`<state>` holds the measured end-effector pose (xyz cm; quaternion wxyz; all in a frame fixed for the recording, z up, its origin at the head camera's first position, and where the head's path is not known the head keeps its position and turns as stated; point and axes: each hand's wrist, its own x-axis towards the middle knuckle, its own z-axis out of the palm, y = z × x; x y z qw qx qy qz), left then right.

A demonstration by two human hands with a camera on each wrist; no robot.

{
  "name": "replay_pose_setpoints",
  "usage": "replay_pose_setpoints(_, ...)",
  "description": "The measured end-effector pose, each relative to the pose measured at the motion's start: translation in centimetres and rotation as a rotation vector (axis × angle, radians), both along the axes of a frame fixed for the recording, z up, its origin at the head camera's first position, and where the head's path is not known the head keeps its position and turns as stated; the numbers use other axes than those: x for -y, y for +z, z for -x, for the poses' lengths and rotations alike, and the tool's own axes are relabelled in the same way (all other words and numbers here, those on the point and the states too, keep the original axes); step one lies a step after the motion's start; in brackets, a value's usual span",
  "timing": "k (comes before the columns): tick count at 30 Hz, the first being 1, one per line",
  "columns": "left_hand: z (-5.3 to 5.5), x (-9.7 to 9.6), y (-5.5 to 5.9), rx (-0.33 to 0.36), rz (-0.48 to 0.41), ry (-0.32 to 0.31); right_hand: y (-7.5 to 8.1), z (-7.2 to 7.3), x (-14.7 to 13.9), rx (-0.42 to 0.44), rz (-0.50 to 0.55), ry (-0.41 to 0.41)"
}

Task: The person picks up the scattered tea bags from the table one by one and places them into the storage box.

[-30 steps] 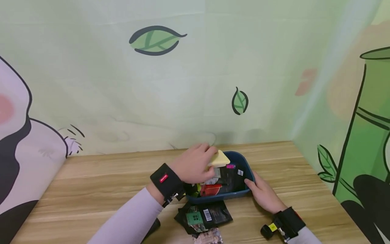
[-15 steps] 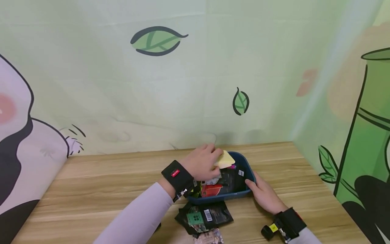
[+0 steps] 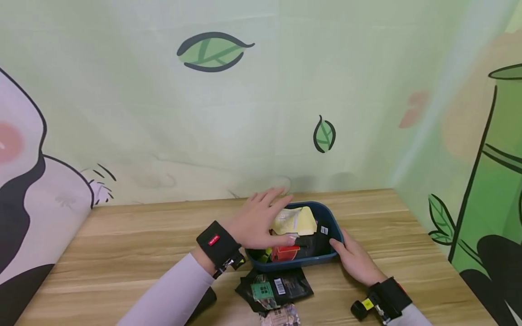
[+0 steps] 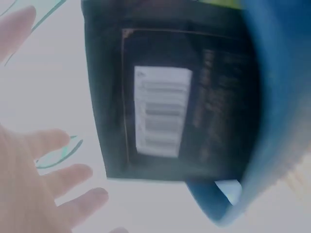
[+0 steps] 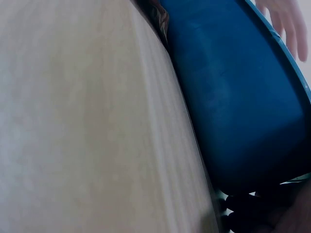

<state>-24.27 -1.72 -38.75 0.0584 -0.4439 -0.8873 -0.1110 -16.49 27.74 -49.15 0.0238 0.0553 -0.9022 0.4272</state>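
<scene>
A dark blue bin (image 3: pixel 302 262) sits on the wooden table, filled with several packets. On top lies a pale yellow packet (image 3: pixel 306 221), with a red packet (image 3: pixel 283 254) and a black packet (image 3: pixel 322 242) near it. My left hand (image 3: pixel 254 225) hovers over the bin's left part, fingers spread, holding nothing. In the left wrist view, its fingers (image 4: pixel 73 182) are apart from a black packet with a barcode (image 4: pixel 163 111). My right hand (image 3: pixel 359 262) grips the bin's right end, thumb over the rim; the right wrist view mostly shows the bin's blue wall (image 5: pixel 228 92).
Black packets (image 3: pixel 287 287) lie on the table (image 3: pixel 134 253) before the bin, with a floral-patterned packet (image 3: pixel 281 316) nearer. A dark object (image 3: pixel 205 302) is partly hidden by the left sleeve. A printed green backdrop (image 3: pixel 244 122) stands behind the table.
My left hand has let go of the yellow packet, which now lies on the bin's contents. Its fingers have spread and it has drawn back left. The right hand keeps its grip.
</scene>
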Motion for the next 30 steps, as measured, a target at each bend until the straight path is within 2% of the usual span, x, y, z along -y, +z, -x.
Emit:
replay_pose_setpoints(8,-1.8,5.6,-1.3,-0.015,-0.104,0.039,0.0,-0.1,-0.1,0.009,0.003,0.014)
replay_pose_setpoints(11,-2.8,7.8,-2.1,-0.007,-0.108,0.072,0.0,-0.1,-0.1,0.012,0.003,0.016)
replay_pose_setpoints(14,-3.8,9.8,-2.9,0.014,-0.073,0.128,0.0,-0.1,0.0,0.006,0.0,0.014)
replay_pose_setpoints(19,-5.9,12.4,-4.3,0.085,0.035,0.229,0.0,0.0,0.0,-0.012,-0.01,0.014)
replay_pose_setpoints(25,-8.4,14.8,-5.3,0.196,0.129,0.289,0.2,0.0,0.1,-0.011,-0.003,0.014)
replay_pose_setpoints(30,-9.7,16.0,-5.8,0.298,0.192,0.339,0.2,-0.1,0.1,0.026,0.012,0.016)
